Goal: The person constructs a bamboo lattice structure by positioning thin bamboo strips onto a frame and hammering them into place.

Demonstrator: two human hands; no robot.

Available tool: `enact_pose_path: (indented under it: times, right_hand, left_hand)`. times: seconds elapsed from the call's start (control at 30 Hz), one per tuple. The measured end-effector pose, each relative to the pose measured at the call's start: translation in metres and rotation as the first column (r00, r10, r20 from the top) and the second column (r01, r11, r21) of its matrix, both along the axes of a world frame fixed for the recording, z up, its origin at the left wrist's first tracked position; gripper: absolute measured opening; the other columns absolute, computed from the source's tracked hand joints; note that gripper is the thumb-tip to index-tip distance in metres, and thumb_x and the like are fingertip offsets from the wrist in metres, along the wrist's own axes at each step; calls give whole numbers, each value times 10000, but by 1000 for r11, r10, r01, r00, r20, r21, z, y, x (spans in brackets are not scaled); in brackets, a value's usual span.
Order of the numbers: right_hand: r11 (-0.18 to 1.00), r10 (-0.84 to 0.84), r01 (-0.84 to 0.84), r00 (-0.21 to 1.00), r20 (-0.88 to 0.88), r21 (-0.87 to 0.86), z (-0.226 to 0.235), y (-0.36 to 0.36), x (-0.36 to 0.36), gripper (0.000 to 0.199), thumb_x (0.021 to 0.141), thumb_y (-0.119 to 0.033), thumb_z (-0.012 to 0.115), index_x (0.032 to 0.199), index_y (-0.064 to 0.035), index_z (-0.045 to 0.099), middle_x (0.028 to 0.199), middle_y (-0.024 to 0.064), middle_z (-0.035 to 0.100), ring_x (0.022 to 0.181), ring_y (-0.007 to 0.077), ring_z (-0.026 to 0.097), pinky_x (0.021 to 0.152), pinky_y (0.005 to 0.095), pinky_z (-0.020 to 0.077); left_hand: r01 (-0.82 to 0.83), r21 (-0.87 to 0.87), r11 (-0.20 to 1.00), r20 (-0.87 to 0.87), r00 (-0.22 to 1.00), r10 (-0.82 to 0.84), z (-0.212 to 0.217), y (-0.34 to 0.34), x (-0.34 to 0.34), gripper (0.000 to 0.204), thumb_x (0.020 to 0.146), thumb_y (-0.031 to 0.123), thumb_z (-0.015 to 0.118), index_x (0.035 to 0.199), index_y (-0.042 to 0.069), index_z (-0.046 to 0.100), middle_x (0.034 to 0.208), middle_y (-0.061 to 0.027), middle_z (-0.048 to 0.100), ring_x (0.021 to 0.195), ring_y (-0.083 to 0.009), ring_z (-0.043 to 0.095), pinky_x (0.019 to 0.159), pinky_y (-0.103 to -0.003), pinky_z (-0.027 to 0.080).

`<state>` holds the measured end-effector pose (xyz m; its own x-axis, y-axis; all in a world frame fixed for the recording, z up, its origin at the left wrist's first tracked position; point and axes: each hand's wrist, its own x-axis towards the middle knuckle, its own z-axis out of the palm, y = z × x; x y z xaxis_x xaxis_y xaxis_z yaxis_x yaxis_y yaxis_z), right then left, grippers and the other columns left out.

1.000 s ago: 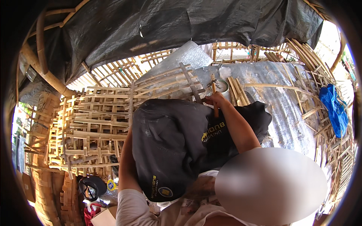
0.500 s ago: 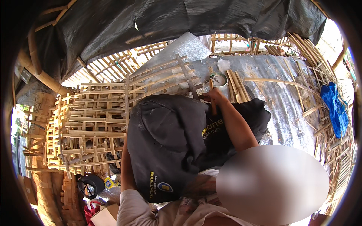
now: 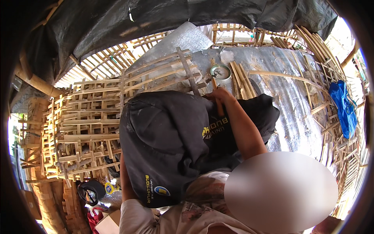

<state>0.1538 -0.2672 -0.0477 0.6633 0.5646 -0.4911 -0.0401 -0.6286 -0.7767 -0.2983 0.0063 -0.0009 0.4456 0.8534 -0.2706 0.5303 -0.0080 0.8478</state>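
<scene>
A black garment point(image 3: 167, 128) with yellow lettering and a round emblem covers my lap. Beyond its far edge, my right hand point(image 3: 218, 94) is closed around a slim brown wooden handle point(image 3: 220, 108); whether a tool head sits on it I cannot tell. Just left of that hand is the right end of a slatted bamboo lattice point(image 3: 91, 122), with a darker crosspiece point(image 3: 187, 70) near its end. My left forearm point(image 3: 126, 181) runs up along the garment's left side, and the left hand is hidden behind the cloth.
A round tin point(image 3: 221, 72) and several bamboo strips point(image 3: 243, 81) lie beyond my right hand on silvery sheeting point(image 3: 286, 93). A blue plastic bag point(image 3: 343, 109) hangs at the right. Black sheeting point(image 3: 163, 17) hangs overhead; a dark cap point(image 3: 91, 192) lies lower left.
The whole view has shifted slightly, with most things now further left and higher. My right hand still grips the wooden handle, which tilts a little more to the left.
</scene>
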Motion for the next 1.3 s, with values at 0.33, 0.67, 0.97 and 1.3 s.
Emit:
enact_pose_path:
  times: [0.33,0.67,0.97,1.3]
  right_hand:
    - [997,74,-74,996,55,-2,40,11,-59,458,785,-373,769,924,54,679,783,121,679,631,187,618,554,352,484]
    - [910,-315,335,942,-117,245,21,45,-40,333,954,-309,598,1109,-18,555,911,111,659,732,204,623,606,383,524]
    - [896,-443,393,831,336,208,20,68,-27,406,944,-395,583,931,5,647,754,137,644,728,220,637,664,387,490]
    - [915,-390,305,841,376,265,49,83,-51,427,958,-408,565,872,10,581,671,134,560,620,231,515,602,403,416]
  left_hand:
    - [-27,-10,1000,-9,1000,27,9,21,-30,514,978,455,527,1238,13,560,1207,-124,632,1065,-267,626,890,-398,499]
    - [225,-65,972,-26,973,-227,54,73,-13,513,977,446,534,1247,10,556,1226,-126,628,1082,-273,624,898,-398,498]
    - [682,274,678,-334,728,-598,108,149,148,520,953,413,579,1277,6,544,1214,-167,642,1085,-310,634,912,-389,500]
    - [758,462,460,-734,618,-281,22,134,383,711,984,549,335,1528,105,227,1581,-129,229,1458,-351,205,1153,-596,204]
